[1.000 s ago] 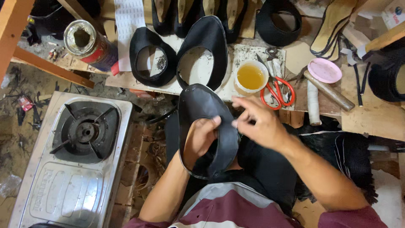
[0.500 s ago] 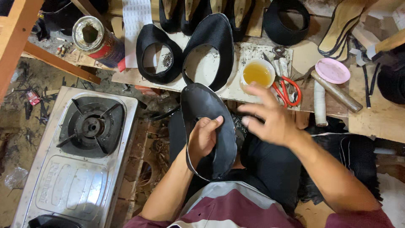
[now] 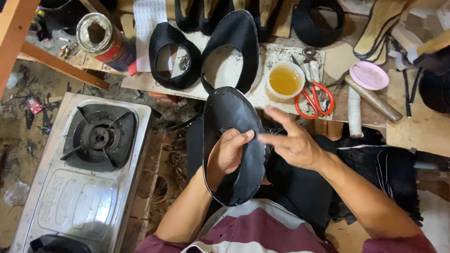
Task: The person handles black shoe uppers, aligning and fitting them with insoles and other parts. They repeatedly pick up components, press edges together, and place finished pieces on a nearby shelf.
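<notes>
My left hand (image 3: 228, 154) is pushed through the opening of a black shoe upper (image 3: 233, 115) and grips its inner edge, holding it over my lap. My right hand (image 3: 293, 140) hovers just to the right of the upper with its fingers spread, pointing left, touching nothing that I can see. Straight ahead on the wooden bench stands a white cup of yellow glue (image 3: 284, 80), with red-handled scissors (image 3: 317, 96) beside it.
Two more black uppers (image 3: 173, 40) (image 3: 239, 37) lie on a white board on the bench. A tin can (image 3: 99, 36) stands at the far left. A steel gas stove (image 3: 89, 164) sits on the floor to my left. A pink lid (image 3: 368, 75) and a wooden stick (image 3: 373, 98) lie right.
My right hand has come off the upper's edge, opened its fingers and drawn slightly right. The left hand still holds the upper, which sits a little lower in view.
</notes>
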Tool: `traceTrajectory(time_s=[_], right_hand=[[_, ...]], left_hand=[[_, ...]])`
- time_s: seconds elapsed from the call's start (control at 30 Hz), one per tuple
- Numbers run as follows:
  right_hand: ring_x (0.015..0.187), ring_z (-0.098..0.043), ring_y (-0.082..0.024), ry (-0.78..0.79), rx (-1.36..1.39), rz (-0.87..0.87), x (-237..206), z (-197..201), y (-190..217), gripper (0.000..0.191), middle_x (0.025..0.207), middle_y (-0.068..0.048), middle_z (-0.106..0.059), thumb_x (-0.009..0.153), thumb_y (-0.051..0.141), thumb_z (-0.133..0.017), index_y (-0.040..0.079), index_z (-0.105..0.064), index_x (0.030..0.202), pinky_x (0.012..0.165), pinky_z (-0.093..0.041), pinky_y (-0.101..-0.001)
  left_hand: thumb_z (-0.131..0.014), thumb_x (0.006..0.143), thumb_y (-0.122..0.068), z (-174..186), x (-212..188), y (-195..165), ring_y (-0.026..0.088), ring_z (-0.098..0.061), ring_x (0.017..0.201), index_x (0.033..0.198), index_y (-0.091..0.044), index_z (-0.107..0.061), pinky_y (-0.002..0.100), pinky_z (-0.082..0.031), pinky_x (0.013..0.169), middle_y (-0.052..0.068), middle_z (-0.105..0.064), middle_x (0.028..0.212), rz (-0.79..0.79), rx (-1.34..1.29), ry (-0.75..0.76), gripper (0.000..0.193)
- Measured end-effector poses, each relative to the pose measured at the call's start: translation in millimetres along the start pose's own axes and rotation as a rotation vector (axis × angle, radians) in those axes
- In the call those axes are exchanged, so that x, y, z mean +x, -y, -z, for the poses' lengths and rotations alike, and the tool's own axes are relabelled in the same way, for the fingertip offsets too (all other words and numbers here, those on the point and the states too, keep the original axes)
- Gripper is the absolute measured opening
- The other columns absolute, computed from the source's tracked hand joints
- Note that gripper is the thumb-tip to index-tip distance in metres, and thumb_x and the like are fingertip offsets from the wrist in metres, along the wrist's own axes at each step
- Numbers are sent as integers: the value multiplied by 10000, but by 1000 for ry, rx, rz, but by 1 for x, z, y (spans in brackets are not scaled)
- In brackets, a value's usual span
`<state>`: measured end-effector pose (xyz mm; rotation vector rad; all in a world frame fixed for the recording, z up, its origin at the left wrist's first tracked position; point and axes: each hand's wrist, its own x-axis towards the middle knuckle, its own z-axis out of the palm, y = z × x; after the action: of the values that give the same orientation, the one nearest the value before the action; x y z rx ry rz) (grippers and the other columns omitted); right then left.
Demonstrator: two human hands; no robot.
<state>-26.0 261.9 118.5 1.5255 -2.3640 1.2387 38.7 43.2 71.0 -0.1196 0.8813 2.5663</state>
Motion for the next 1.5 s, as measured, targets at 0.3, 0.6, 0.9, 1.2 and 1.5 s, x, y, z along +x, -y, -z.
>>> traceTrajectory(time_s=[0.3, 0.6, 0.9, 1.2, 1.5], right_hand=[[1390, -508, -390, -32, -157, 86, -3, 2, 10, 381, 1488, -187, -505, 792, -45, -743, 152, -778, 1117, 1147, -446, -464], [900, -695, -145, -242, 484, -507, 1, -23, 26, 519, 1333, -123, -508, 852, -29, -726, 3, -580, 1349, 798, -591, -282], [1371, -467, -434, -93, -602, -270, 28, 33, -42, 460, 1444, -236, -529, 729, 224, -848, 0, -729, 1113, 1105, -395, -527], [1431, -426, -443, -35, -317, -36, 9, -1, 2, 442, 1506, -209, -472, 774, 121, -782, 118, -723, 1212, 1184, -359, -562], [1424, -434, -438, -27, -451, 58, -8, -5, 2, 600, 1497, -179, -454, 744, 32, -759, 211, -687, 1312, 1142, -415, -566]], left_hand=[[-567, 1060, -150, 7, 11, -3, 141, -688, 752, 933, 66, -708, 277, -550, 700, 108, -742, 894, -122, 56, -62, 288], [-611, 1045, -194, 11, 20, -11, 104, -608, 746, 914, -21, -693, 295, -505, 663, 20, -672, 819, -134, 627, -210, 232], [-582, 1069, -187, 38, 18, 5, 99, -606, 781, 1135, -37, -692, 253, -468, 688, 20, -691, 955, -6, 406, -136, 197], [-559, 1036, -184, 43, 23, -1, 129, -674, 812, 1115, -19, -685, 283, -546, 758, 45, -730, 963, -1, 242, -111, 222], [-553, 1049, -156, 17, 21, -6, 117, -671, 872, 1203, -1, -680, 273, -540, 815, 54, -724, 1036, -48, 203, -9, 253]])
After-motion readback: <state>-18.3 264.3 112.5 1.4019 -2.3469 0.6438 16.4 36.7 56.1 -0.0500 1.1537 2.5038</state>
